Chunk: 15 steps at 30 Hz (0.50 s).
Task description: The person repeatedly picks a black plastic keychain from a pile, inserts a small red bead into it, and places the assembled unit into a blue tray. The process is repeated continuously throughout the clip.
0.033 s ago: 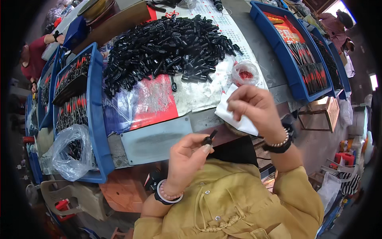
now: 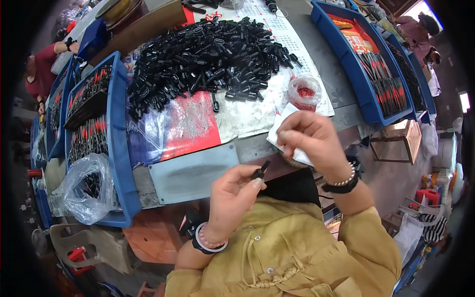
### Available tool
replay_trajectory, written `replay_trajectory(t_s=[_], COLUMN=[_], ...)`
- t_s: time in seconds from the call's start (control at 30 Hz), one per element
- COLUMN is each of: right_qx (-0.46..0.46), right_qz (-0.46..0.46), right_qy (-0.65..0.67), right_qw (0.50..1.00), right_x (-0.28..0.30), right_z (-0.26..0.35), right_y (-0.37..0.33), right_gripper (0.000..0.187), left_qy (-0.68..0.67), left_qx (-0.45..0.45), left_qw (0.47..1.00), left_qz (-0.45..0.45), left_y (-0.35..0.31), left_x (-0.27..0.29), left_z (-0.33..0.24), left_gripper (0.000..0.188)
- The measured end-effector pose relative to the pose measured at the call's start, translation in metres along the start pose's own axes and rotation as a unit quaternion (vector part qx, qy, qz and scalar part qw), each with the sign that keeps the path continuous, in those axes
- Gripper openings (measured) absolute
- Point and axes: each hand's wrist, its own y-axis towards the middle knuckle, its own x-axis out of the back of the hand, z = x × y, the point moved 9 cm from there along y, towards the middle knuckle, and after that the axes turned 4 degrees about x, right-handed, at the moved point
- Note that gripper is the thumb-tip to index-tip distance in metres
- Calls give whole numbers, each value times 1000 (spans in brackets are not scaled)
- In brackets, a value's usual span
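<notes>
- While the left hand (image 2: 231,198), in the head view, pinches a small black part (image 2: 261,172) between thumb and fingers, the right hand (image 2: 312,141) hovers half-curled over white paper (image 2: 302,158); whether it grips anything, I cannot tell.
- Beyond both lies a heap of black pieces (image 2: 208,64).

Pale characters on a red packet (image 2: 357,39), illegibly small rows on white paper (image 2: 293,40)

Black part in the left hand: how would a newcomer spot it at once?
Find the big heap of black pieces, then go down to the person's left hand. The small black part is pinched there, one end pointing up and right; unlike the heaped pieces, it is held.
</notes>
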Motion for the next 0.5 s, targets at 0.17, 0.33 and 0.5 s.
replay_trajectory(t_s=[0.17,0.33,0.5], right_qx=[-100,-119,-100], right_qz=[-10,-19,-31], right_qy=[145,190,189], right_qw=[984,974,976], right_x=[-37,-47,-50], right_z=[-30,-34,-33], right_y=[-11,-13,-18], right_gripper=[15,13,10], left_qy=[4,10,5], left_qx=[-33,-55,-64], left_qw=[999,997,996], left_qz=[-28,-47,-58], left_y=[-2,-6,-9], left_x=[0,4,8], left_z=[-5,-12,-13], left_gripper=[15,12,12])
